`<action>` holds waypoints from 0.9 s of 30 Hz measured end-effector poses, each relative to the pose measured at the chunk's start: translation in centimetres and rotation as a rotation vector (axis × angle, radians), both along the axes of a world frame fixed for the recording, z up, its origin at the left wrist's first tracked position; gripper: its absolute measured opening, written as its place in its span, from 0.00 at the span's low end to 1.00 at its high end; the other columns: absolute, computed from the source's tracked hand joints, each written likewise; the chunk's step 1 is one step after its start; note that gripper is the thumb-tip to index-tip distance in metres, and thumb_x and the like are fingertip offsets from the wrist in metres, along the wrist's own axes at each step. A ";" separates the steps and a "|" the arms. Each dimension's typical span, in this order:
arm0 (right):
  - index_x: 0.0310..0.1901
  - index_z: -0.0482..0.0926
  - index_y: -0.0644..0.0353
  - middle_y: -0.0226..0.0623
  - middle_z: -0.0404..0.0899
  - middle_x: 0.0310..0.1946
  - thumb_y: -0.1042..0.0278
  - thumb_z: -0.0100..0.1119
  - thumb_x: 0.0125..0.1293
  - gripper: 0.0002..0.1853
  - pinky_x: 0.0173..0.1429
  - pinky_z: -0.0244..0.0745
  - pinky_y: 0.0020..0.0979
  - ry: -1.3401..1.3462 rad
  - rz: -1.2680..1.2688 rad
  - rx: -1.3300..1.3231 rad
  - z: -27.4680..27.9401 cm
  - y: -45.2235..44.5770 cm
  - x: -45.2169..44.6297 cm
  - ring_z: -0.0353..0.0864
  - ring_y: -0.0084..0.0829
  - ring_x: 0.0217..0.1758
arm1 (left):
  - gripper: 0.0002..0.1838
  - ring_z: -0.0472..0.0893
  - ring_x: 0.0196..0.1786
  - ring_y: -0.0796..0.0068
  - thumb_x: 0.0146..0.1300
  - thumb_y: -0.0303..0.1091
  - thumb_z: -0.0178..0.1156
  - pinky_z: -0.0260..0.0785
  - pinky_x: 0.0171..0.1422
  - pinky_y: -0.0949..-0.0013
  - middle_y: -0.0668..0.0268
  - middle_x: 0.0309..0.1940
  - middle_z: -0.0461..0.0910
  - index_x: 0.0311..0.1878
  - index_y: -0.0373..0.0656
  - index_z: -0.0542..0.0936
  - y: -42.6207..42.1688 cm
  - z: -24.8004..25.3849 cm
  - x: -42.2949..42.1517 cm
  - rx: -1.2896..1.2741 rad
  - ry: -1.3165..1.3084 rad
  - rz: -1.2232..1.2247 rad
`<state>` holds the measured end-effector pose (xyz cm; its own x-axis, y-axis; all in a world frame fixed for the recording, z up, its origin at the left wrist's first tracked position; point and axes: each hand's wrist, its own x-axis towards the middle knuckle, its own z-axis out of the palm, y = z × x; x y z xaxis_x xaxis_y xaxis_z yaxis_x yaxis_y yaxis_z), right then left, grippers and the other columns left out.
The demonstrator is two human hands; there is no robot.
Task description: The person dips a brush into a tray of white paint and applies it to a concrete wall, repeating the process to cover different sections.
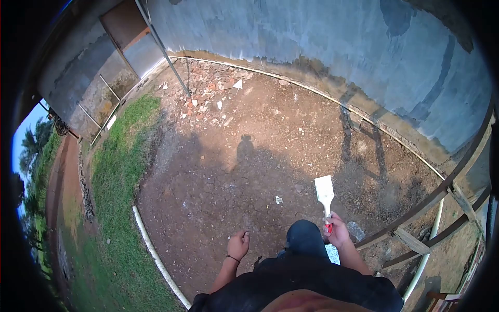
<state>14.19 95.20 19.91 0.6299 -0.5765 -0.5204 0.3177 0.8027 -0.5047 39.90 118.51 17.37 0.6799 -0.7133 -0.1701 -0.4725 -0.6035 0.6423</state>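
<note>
My left hand [238, 245] has curled fingers, apparently empty. Right of the dark-trousered knee [303, 236], a flat, wide, red-handled white brush [324, 190] points far, pinched by the fingers of my right hand [338, 232]; I'd want that grip firm.

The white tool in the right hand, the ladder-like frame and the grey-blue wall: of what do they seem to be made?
White tool: bristles or plastic, finish unclear; its flat end is too bright to show texture.
Ladder-like frame: probably wood, matt, as it looks brown and board-like.
Grey-blue wall: likely cement plaster, unevenly finished; its surface looks patchy.
</note>
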 end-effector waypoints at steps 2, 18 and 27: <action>0.50 0.69 0.59 0.34 0.72 0.29 0.75 0.50 0.58 0.16 0.19 0.58 0.21 -0.012 -0.032 -0.022 -0.2 -2.0 1.6 0.68 0.24 0.20 | 0.13 0.79 0.35 0.52 0.62 0.40 0.50 0.71 0.39 0.56 0.51 0.32 0.79 0.42 0.44 0.79 -2.4 -0.2 1.7 -0.021 -0.020 -0.022; 0.50 0.72 0.64 0.27 0.72 0.28 0.82 0.50 0.58 0.16 0.26 0.64 0.20 0.134 -0.131 -0.551 3.2 -30.1 19.6 0.71 0.20 0.25 | 0.13 0.79 0.40 0.54 0.61 0.39 0.51 0.71 0.43 0.58 0.53 0.34 0.79 0.41 0.44 0.79 -28.7 3.4 17.5 -0.105 -0.061 -0.144; 0.51 0.71 0.68 0.40 0.78 0.37 0.79 0.52 0.61 0.15 0.34 0.76 0.27 0.221 -0.435 -0.549 2.8 -42.3 26.4 0.79 0.31 0.32 | 0.13 0.80 0.32 0.54 0.60 0.41 0.52 0.72 0.38 0.58 0.53 0.29 0.80 0.41 0.45 0.80 -38.9 -0.3 28.6 -0.130 0.021 -0.060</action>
